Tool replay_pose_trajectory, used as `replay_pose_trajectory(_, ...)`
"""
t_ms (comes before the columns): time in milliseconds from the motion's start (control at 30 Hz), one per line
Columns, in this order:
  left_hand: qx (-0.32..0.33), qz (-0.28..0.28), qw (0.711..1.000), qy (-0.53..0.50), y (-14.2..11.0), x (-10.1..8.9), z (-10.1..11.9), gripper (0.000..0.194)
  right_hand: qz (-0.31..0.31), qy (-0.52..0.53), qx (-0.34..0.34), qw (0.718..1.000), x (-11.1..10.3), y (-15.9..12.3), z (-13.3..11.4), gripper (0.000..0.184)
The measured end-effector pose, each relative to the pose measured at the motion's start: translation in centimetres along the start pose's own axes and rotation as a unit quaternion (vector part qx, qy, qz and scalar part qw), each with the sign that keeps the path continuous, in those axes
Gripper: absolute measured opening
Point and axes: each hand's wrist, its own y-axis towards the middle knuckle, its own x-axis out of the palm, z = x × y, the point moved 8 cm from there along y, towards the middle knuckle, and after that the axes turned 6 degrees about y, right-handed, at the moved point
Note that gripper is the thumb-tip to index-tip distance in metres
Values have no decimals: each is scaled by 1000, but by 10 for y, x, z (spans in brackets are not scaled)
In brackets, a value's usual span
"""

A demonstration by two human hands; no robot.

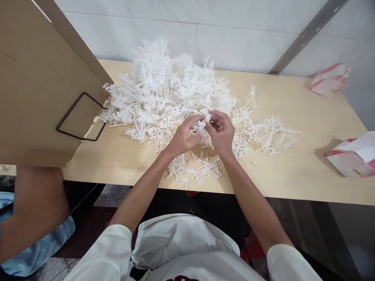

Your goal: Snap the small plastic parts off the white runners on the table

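Observation:
My left hand (185, 136) and my right hand (222, 132) meet over the front of a heap. Between their fingertips is a small cluster of thin white branching strands (200, 127), which looks like plastic. The fingers of both hands curl and pinch at it, though the exact contact is partly hidden. Behind them rises a large pile of similar white branched pieces (172, 84). Short loose white sticks (195, 168) lie on the table just below my hands. Stripped-looking white branches (271, 134) are spread to the right.
A tall cardboard panel (38, 86) with a black wire frame (72, 113) stands at the left. Another person's arm (41, 195) shows below it. Two red-and-white paper bags, one farther back (329, 80) and one nearer (354, 156), rest on the wooden table (287, 175) at right.

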Motion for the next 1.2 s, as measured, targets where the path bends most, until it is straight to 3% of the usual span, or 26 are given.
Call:
replay_pose_trajectory(200,-121,34,992,-13,-1,-2,-14,15,-14,37,40,998,4,3,-2,23)
replay_pose_trajectory(367,-133,81,988,20,-2,-12,-14,10,-55,84,96,990,11,2,0,27)
replay_pose_trajectory(800,-193,-16,979,-68,-3,-1,-31,26,-63,117,128,983,18,1,16,15)
replay_pose_trajectory(967,-216,-8,968,-125,-7,4,-33,22,18,208,109,972,3,7,19,9)
replay_pose_trajectory(1067,-248,21,956,-153,-8,5,-37,19,32,169,89,981,-8,12,17,7)
replay_pose_trajectory(1200,-246,25,960,-135,-7,4,-37,20,-28,29,56,998,-2,12,2,18)
